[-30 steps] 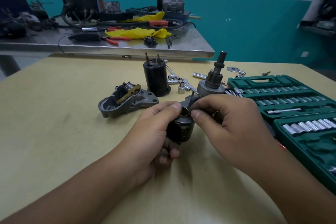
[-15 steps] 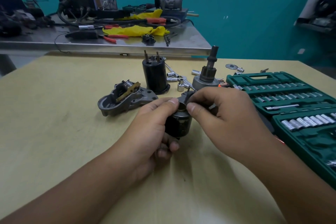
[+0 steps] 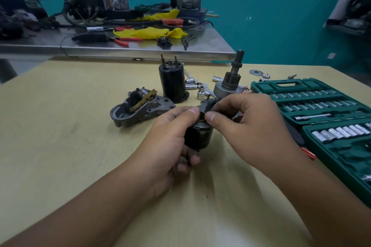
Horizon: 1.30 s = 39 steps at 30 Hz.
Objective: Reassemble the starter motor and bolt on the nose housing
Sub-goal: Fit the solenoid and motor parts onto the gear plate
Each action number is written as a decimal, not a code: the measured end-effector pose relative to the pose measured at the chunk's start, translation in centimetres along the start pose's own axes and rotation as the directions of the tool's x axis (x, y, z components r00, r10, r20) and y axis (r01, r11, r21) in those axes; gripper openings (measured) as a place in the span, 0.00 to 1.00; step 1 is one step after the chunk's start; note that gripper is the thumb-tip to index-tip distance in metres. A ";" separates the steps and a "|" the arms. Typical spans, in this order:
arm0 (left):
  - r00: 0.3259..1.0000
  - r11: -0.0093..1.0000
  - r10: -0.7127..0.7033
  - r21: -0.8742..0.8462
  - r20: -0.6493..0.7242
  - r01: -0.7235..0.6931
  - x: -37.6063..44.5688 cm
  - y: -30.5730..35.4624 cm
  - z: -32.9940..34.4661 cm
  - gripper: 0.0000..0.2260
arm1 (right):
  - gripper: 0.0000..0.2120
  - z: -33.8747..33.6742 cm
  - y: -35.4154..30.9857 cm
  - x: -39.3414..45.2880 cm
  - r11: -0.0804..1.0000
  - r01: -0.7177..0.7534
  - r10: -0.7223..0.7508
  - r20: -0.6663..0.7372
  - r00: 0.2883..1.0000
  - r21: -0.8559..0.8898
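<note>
Our left hand [image 3: 170, 142] wraps dark motor body [image 3: 198, 135], held just above bench [image 3: 60, 146]. Right hand [image 3: 249, 120] pinches small metal piece [image 3: 206, 104] at its top end. Looks heavy, stiff, prob greasy; grip round barrel, not studs. Nose housing [image 3: 140, 108] lies beyond, w/ green socket case [image 3: 321, 106] on right. Teal wall behind.

socket case [image 3: 329, 126] cut off right, motor body [image 3: 198, 134] half-hidden by hands
</note>
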<state>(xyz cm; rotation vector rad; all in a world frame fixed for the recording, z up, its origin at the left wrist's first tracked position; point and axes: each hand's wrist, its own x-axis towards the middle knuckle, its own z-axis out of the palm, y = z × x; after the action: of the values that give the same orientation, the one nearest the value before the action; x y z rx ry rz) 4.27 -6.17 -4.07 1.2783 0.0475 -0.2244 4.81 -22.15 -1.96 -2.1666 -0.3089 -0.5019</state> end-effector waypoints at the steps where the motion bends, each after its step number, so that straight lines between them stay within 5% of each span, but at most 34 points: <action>1: 1.000 1.000 0.002 -0.002 0.002 -0.002 0.0 0.0 -0.1 0.08 | 0.10 0.1 0.1 0.1 1.000 -0.021 0.022 -0.020 1.000 0.017; 19: 0.984 0.987 0.108 -0.101 -0.144 -0.123 2.5 -0.2 1.3 0.08 | 0.04 2.9 1.0 2.9 0.983 -0.045 0.059 -0.072 0.996 0.180; 23: 0.982 0.991 0.109 -0.063 -0.153 -0.120 3.3 -0.4 1.9 0.11 | 0.08 2.2 1.8 3.7 0.993 -0.054 0.058 -0.036 0.998 0.100; 39: 0.985 0.993 0.110 0.049 -0.132 -0.104 3.1 0.0 1.6 0.12 | 0.07 -0.3 2.6 4.6 0.883 0.393 -0.352 0.193 0.916 -0.258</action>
<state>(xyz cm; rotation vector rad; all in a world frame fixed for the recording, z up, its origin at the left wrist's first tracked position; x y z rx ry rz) 7.17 -8.16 -4.06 1.3322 0.0901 -0.0464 9.80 -23.71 -1.51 -2.4460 -0.7875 -0.6432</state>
